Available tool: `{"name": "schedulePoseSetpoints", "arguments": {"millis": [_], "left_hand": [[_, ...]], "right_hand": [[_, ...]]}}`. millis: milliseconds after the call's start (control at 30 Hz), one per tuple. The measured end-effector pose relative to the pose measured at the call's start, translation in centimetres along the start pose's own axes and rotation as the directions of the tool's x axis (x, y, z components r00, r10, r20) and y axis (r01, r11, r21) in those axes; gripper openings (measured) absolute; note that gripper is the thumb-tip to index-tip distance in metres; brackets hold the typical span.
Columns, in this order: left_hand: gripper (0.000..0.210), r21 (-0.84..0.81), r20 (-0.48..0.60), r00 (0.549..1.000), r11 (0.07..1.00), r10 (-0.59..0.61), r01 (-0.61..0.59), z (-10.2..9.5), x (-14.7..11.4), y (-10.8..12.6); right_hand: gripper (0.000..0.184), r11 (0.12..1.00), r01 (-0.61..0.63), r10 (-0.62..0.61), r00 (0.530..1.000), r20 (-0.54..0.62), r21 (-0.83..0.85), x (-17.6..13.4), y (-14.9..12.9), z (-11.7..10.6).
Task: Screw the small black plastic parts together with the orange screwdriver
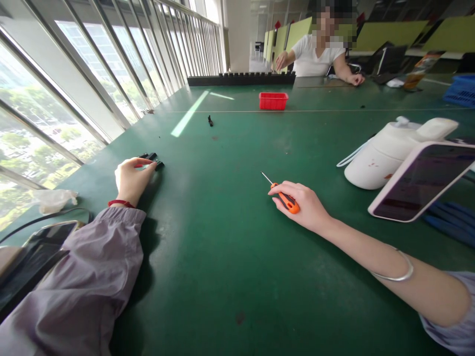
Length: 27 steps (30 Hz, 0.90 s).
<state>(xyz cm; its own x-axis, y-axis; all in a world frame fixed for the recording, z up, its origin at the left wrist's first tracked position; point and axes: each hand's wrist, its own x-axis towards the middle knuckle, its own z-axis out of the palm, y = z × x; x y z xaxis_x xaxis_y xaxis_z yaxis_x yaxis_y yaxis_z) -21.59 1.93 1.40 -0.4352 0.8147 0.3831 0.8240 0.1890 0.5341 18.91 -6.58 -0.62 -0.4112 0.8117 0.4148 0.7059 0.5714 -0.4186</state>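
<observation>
A green table (230,257) with a scuffed, faintly shiny top filled the view, and, read from its middle with twelve at the far side, it bore a long black toothed strip (241,80) at twelve, with a red bin (273,101) nearer. A small black piece (210,121) lay at eleven, black parts (150,156) at ten and a crumpled translucent bag (54,200) at nine. A white bottle (374,158) stood between two and three, a tilted pale-rimmed phone (415,185) just beside it at three, and a blue basket (460,93) farther off toward two.
</observation>
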Motion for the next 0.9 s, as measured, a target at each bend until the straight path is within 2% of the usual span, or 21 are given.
{"name": "schedulePoseSetpoints", "arguments": {"millis": [167,733,900], "left_hand": [[0.032,0.012,0.021,1.0,1.0,-0.014,0.013,-0.2,-0.33,0.61],[0.03,0.05,0.047,0.998,0.998,-0.035,0.033,0.01,-0.3,0.58],[0.03,0.002,0.047,0.999,1.0,-0.016,0.016,0.26,-0.07,0.26]], "right_hand": [[0.015,1.0,-0.001,0.001,1.0,0.001,0.004,-0.05,0.06,0.04],[0.016,1.0,-0.006,0.006,1.0,0.014,0.003,0.0,0.09,0.05],[0.015,1.0,0.003,-0.003,1.0,0.011,0.007,0.04,0.07,0.01]]}}
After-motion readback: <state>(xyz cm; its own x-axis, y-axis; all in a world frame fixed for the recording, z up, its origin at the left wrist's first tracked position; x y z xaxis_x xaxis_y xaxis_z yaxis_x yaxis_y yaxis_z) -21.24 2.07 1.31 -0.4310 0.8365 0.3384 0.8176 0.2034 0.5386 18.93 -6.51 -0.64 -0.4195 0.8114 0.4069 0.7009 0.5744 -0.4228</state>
